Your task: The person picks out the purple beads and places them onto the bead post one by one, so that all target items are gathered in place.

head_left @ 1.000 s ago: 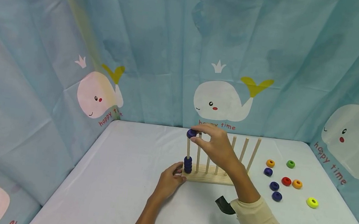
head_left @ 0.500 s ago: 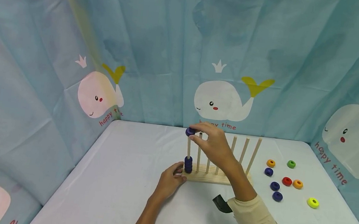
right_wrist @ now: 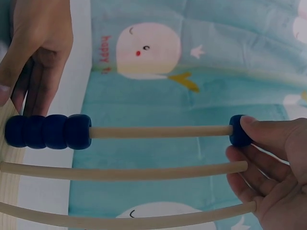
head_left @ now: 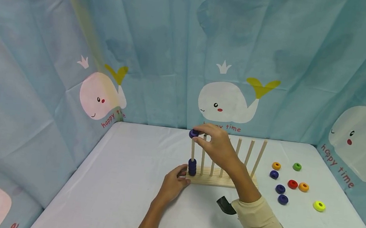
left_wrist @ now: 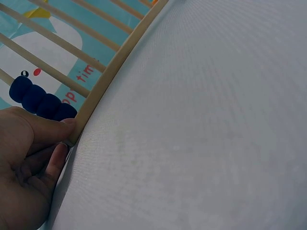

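Note:
A wooden peg rack (head_left: 216,182) with a row of upright pegs stands on the white table. My left hand (head_left: 174,182) grips the left end of its base, the thumb in front, as the left wrist view shows at the base edge (left_wrist: 117,67). Several dark blue beads (head_left: 192,167) are stacked at the foot of the leftmost peg. Between thumb and fingers, my right hand (head_left: 218,146) pinches another blue bead (head_left: 193,134) at that peg's top. In the right wrist view this bead (right_wrist: 238,131) sits right at the peg tip, with bare peg (right_wrist: 160,132) below it.
Right of the rack lie loose beads: three blue, one of them (head_left: 280,189) in the middle, a red one (head_left: 292,184), two orange, a green one (head_left: 297,167) and a yellow one (head_left: 319,206). A whale-print curtain (head_left: 163,51) hangs behind the table.
The right hand and its blue bead have shifted slightly left and up at the top of the leftmost peg. The left hand stays on the base.

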A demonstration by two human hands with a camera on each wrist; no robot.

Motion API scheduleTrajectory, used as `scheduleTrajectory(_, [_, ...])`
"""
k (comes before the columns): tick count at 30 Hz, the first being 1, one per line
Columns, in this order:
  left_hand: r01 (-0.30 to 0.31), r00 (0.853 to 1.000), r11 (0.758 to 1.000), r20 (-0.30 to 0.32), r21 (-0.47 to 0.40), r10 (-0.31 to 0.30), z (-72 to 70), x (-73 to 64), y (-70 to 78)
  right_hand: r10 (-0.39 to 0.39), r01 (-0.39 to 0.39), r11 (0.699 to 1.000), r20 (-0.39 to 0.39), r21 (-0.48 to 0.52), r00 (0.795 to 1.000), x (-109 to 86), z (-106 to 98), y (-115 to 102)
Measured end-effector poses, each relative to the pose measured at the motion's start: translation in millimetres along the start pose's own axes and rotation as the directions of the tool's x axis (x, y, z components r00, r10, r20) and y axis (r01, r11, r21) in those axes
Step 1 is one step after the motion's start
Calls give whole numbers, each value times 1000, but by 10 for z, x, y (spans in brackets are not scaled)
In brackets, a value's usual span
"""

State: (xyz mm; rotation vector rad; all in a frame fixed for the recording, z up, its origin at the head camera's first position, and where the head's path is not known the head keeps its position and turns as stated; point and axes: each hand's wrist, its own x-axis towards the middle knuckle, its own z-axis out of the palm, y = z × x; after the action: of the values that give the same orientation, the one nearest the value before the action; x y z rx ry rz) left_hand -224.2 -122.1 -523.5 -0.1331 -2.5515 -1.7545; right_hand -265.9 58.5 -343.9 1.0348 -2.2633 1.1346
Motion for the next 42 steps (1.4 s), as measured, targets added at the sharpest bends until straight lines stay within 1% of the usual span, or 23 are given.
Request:
scheduleTrajectory(6, [2,1000,1000,0,2,-2,3,5,-9,6,-6,1000,-1,-8,1000,-3,-4,12])
scheduleTrajectory(10, [-8,1000,1000,-2,-5,8,2,-2,-7,4,-3,1000,2,-11,1000,-10,-5,17])
scheduleTrajectory(14, [1,1000,1000,-4,-2,-1,6,0,-7,-3,2,1000,-2,-23,1000,-8,-4,18])
scheduleTrajectory(18, [-4,1000,1000,-7,-12,4,11,5,-20,-10,10,999,-11,-33,1000,-16,-10,23])
scheduleTrajectory(22, [-8,1000,1000,-8,-29,8,13,8,-31,-8,8,1000,-22,-20,1000,-40,-33,19])
scheduleTrajectory(27, [-2,1000,999,-10,-33,2,11,5,-27,6,-7,1000,-47,-23,999,-69,-88,7])
scheduleTrajectory(30, [-5,1000,1000,-15,-25,4,10,-2,-16,-2,1,1000,-67,-20,998,-88,-133,-8])
scheduleTrajectory(37, [-7,1000,1000,-23,4,7,14,-7,-9,-40,44,999,-117,31,992,-160,-236,-25])
scheduleTrajectory(42, [1,1000,1000,-28,6,-1,17,1,-12,-34,37,999,-130,22,991,-237,-312,-14])
